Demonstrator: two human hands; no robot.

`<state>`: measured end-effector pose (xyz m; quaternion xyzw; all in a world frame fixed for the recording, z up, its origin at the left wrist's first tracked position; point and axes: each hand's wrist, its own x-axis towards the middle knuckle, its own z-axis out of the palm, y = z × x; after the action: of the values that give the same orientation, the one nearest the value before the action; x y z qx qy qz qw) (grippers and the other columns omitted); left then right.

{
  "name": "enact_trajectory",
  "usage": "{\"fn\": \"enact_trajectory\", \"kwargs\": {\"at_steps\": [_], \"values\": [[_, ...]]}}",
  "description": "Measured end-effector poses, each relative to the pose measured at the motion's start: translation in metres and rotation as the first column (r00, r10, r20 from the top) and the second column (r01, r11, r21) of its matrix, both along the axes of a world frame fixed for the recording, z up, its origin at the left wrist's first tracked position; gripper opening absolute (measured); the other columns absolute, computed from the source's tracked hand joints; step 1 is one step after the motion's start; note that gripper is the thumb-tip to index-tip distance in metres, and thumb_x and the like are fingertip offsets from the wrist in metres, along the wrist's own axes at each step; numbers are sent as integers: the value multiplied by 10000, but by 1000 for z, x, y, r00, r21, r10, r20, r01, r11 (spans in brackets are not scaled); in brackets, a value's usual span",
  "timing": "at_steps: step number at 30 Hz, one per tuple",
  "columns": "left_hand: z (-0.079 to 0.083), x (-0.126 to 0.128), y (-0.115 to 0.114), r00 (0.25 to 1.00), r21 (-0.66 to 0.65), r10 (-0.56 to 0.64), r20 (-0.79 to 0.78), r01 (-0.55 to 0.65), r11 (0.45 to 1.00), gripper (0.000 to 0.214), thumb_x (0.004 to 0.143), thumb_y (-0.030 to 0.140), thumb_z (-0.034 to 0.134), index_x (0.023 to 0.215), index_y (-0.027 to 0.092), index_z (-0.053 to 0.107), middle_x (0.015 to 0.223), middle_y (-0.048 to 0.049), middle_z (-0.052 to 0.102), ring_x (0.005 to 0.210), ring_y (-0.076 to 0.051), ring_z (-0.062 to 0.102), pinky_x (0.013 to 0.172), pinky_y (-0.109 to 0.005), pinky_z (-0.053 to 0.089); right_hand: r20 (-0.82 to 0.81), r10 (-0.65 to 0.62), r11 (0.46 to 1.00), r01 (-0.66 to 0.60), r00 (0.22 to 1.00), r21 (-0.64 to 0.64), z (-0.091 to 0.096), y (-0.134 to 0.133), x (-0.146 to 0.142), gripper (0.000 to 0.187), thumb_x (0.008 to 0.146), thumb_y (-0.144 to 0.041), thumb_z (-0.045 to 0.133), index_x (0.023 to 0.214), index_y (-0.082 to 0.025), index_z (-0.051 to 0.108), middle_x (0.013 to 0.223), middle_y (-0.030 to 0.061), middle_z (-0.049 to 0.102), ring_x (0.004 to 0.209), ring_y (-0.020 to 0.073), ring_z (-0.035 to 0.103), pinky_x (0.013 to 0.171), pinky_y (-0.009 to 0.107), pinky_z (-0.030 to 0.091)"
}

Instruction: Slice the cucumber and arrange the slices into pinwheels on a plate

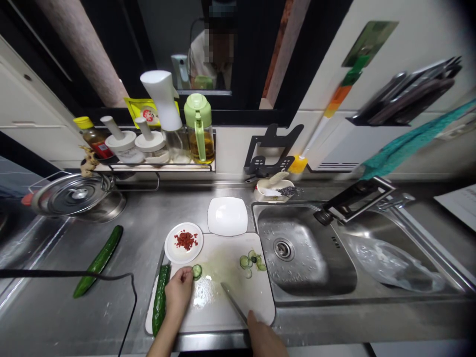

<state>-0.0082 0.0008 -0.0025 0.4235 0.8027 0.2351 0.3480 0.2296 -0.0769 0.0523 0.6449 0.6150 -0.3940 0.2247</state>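
Observation:
My right hand (262, 334) is closed round the handle of a knife (234, 302), whose blade points up and left over the white cutting board (223, 317). My left hand (180, 290) has its fingers curled together at the board's left side. A cut piece of cucumber (197, 271) shows right at its fingertips; whether they grip it I cannot tell. Beside the left wrist lies a whole cucumber (160, 300) along the board's left edge. Several thin cucumber slices (251, 263) lie at the board's right side. The middle of the board is wet.
A small plate of chopped red bits (167, 245) overlaps the board's upper left corner. Behind the board is a white dish (227, 215). Another cucumber (98, 263) and a black cable (111, 276) are at left, the sink (308, 292) at right. Bottles (201, 134) line a back shelf.

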Motion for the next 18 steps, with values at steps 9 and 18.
{"fn": "enact_trajectory", "kwargs": {"at_steps": [9,18], "values": [[6,7,1,989,70,-89,-116,97,993,281,780,357,495,942,211,672,931,-57,711,832,-199,648,782,-284,463,8,-11,999,11,1000,-35,-2,-1,-2,735,682,85,373,1387,-122,366,1106,163,648,1039,265,606,836,340,481],[24,104,50,833,-46,-550,-66,548,835,286,753,218,570,1024,158,640,999,-82,660,918,-167,598,828,-249,414,4,-56,997,56,998,-58,10,5,-5,637,745,44,435,1353,-144,406,1064,177,661,1020,255,622,822,349,486]]}}
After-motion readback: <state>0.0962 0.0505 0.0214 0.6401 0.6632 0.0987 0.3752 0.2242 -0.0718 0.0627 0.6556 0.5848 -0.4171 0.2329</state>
